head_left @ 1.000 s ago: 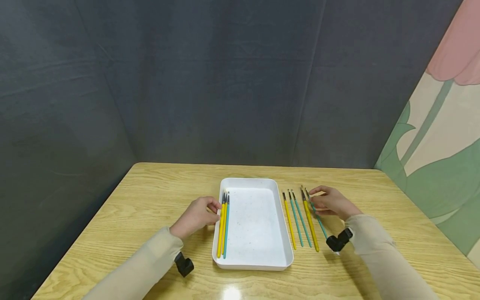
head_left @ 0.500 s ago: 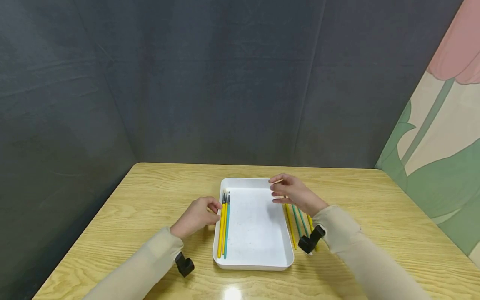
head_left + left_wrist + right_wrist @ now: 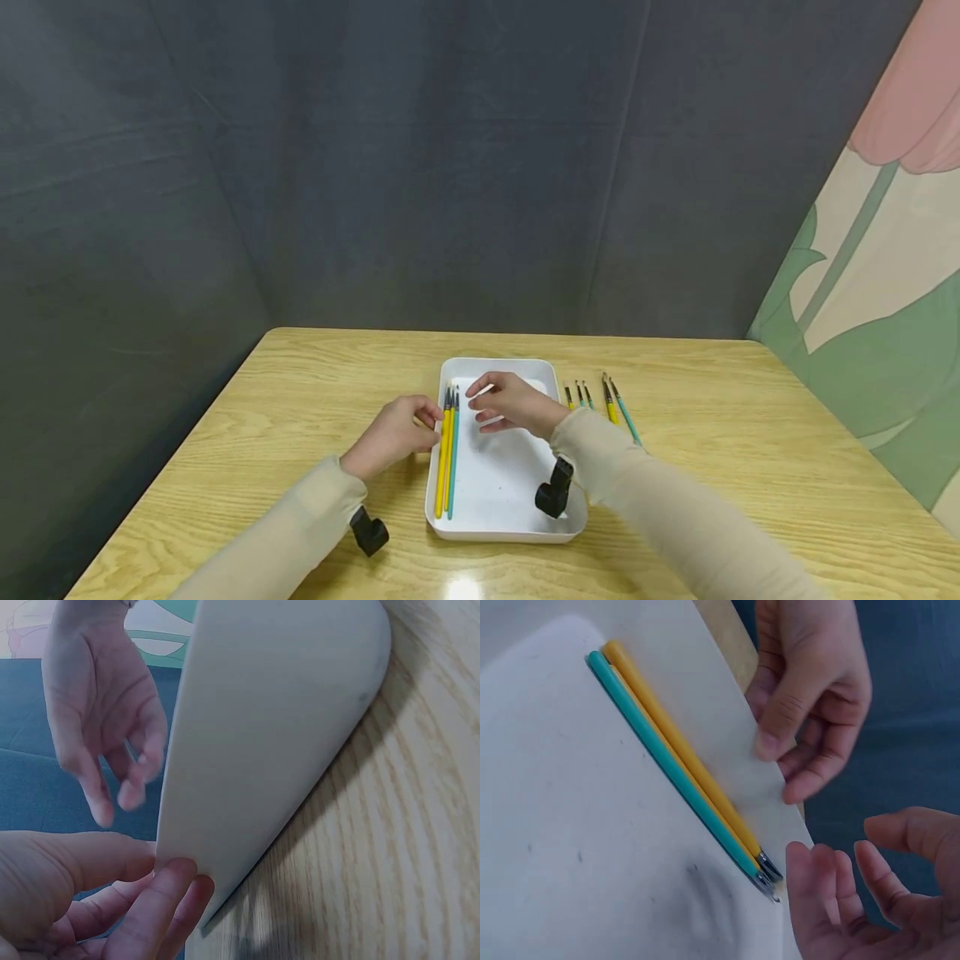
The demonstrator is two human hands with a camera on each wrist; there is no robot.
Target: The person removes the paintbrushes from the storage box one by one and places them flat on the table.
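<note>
My left hand (image 3: 393,433) pinches the left rim of a white tray (image 3: 498,364), thumb over the edge and fingers against the outer wall in the left wrist view. Inside the tray along that side lie two yellow paintbrushes (image 3: 440,467) and a teal paintbrush (image 3: 667,761), side by side with bristles toward the far end. Over the tray, just right of these brushes, is my right hand (image 3: 513,404), its fingers loosely bent and holding nothing. In the right wrist view its fingertips appear close to the bristle ends.
Right of the tray, several more paintbrushes lie on the wooden table (image 3: 720,433), among them a thick yellow paintbrush (image 3: 610,404) and a slanted teal paintbrush (image 3: 626,411). My right sleeve (image 3: 652,492) hides their lower parts. A dark curtain (image 3: 450,167) hangs behind the table.
My right hand has left the teal brush at the far right and moved left across the tray to beside the three brushes there. The left hand has stayed on the rim.
</note>
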